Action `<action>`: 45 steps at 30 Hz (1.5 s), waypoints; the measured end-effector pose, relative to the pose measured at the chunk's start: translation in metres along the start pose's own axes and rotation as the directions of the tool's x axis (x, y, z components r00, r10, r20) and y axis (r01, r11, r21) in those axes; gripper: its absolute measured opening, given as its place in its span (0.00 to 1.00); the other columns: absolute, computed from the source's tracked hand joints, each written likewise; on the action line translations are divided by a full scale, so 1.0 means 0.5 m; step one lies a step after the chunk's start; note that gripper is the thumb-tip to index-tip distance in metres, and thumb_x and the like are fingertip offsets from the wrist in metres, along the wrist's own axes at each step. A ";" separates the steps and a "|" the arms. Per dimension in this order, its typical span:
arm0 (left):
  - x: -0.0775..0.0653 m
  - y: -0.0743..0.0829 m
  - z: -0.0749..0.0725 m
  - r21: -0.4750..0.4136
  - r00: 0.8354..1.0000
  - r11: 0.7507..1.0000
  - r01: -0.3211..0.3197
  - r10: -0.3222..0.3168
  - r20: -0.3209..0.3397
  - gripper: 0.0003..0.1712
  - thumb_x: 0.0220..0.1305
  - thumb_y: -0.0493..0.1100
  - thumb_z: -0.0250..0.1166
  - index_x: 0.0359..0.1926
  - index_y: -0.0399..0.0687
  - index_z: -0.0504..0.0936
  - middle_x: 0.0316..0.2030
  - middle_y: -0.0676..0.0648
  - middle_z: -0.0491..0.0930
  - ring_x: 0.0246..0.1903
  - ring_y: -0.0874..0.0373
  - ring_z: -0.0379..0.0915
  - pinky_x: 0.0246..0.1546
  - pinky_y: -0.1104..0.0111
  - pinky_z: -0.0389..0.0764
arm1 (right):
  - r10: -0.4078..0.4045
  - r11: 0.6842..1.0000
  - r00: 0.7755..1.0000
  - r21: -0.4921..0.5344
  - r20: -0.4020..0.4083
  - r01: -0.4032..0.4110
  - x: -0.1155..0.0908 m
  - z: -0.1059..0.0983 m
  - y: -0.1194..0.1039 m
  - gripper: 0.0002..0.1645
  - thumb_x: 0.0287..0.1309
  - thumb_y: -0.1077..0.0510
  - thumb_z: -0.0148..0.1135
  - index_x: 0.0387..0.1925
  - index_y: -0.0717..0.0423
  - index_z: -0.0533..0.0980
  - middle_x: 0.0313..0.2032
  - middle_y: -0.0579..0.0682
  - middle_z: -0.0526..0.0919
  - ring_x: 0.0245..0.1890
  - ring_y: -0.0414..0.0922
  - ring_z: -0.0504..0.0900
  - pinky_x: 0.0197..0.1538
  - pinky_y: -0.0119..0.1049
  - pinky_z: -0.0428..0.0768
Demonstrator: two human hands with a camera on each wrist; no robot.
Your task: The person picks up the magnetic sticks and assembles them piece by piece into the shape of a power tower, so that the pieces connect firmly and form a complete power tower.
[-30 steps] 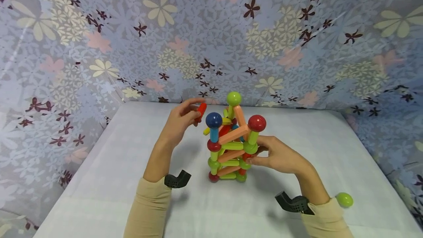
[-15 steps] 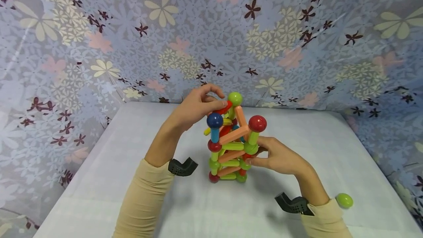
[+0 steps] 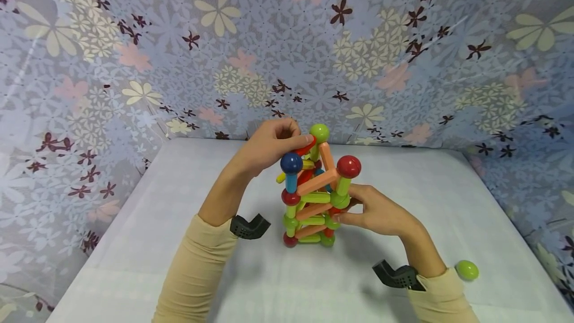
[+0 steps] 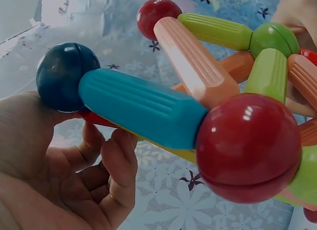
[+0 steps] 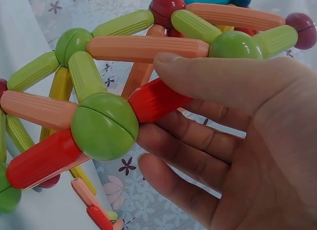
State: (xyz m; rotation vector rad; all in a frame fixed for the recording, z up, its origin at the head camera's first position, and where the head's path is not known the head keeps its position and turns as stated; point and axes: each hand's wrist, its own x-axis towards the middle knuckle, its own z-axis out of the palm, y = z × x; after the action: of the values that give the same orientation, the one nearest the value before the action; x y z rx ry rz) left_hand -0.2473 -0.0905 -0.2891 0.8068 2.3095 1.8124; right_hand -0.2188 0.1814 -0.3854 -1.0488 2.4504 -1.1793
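A tower of coloured sticks and balls (image 3: 316, 197) stands upright on the white table. Between left thumb and fingers, my left hand (image 3: 264, 148) pinches a red stick (image 3: 306, 147) at the tower's top, one end right at the green top ball (image 3: 320, 132). The dark blue ball (image 3: 291, 163) is just in front of that stick; in the left wrist view the blue ball (image 4: 62, 76) and blue stick (image 4: 141, 106) hide most of it. Lower down on the right side, my right hand (image 3: 381, 211) grips the tower by an upright red stick (image 5: 158, 99) above a green ball (image 5: 104, 126).
A loose green ball (image 3: 467, 270) lies on the white tabletop (image 3: 148, 243) by my right sleeve. A red ball (image 3: 348, 166) tops the tower's right front corner. Flower-patterned cloth (image 3: 251, 64) rises behind the table. Each wrist wears a black camera (image 3: 250, 227).
My left hand has moved right with the red stick, from beside the tower to its top between the blue and green balls. The right hand has kept its grip on the tower.
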 end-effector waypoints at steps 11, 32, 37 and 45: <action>-0.005 -0.039 -0.007 -0.051 0.997 0.998 -0.039 0.035 -0.071 0.14 0.71 0.47 0.57 0.36 0.40 0.77 0.34 0.41 0.76 0.35 0.47 0.71 0.38 0.60 0.75 | 0.005 1.000 1.000 -0.007 0.003 -0.005 0.008 0.003 0.002 0.20 0.58 0.49 0.68 0.52 0.44 0.75 0.45 0.37 0.80 0.44 0.40 0.78 0.48 0.40 0.77; -0.040 -0.217 -0.003 -0.363 0.992 0.928 0.084 -0.113 -0.058 0.27 0.69 0.55 0.56 0.62 0.47 0.70 0.52 0.41 0.76 0.54 0.48 0.70 0.58 0.51 0.66 | -0.095 0.993 0.970 -0.090 -0.223 0.077 0.060 0.069 0.007 0.16 0.59 0.49 0.67 0.49 0.41 0.77 0.44 0.34 0.80 0.44 0.37 0.78 0.45 0.44 0.79; -0.054 -0.219 -0.026 -0.304 0.999 0.952 0.018 -0.028 -0.028 0.16 0.74 0.44 0.51 0.56 0.41 0.70 0.43 0.40 0.79 0.43 0.48 0.76 0.52 0.52 0.74 | -0.043 0.997 0.984 -0.065 -0.172 0.032 0.064 0.053 0.038 0.20 0.58 0.46 0.66 0.52 0.42 0.76 0.43 0.37 0.80 0.41 0.39 0.79 0.44 0.41 0.78; -0.055 -0.223 -0.025 -0.302 0.985 0.953 -0.028 0.077 0.154 0.25 0.76 0.47 0.46 0.64 0.32 0.65 0.47 0.41 0.77 0.45 0.49 0.76 0.52 0.56 0.75 | 0.025 0.999 0.986 0.036 -0.166 -0.019 0.128 0.016 0.173 0.18 0.62 0.60 0.62 0.54 0.55 0.75 0.47 0.50 0.80 0.47 0.47 0.78 0.48 0.45 0.78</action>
State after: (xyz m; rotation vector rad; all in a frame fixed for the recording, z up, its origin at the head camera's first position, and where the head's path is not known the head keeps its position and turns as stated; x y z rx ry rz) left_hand -0.2668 -0.1312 -0.3956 0.9346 1.8707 1.9691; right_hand -0.3051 0.1691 -0.4494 -0.9467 2.5484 -1.3476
